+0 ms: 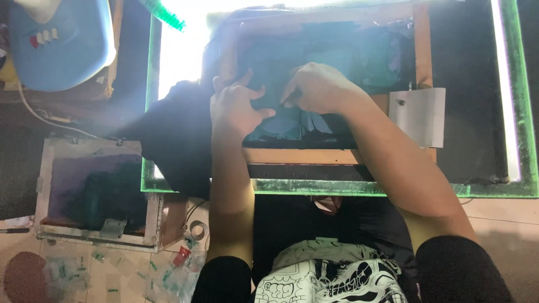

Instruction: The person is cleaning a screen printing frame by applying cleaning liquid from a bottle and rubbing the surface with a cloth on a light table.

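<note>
Keep your left hand (pixel 234 109), fingers spread, flat on the teal mesh of the wooden-framed printing screen (pixel 331 156) while your curled right hand (pixel 315 87) presses just beside it, gripping nothing.

Both your hands press on the dark mesh of a wooden screen frame (pixel 314 156) lying on the glass light table (pixel 348 188) — left hand (pixel 234 109) with fingers spread, right hand (pixel 317 87) just beside it, fingertips down. A metal hinge plate (pixel 418 115) sits at the frame's right edge. Off the table's left corner lies a second screen frame (pixel 95 193).
</note>
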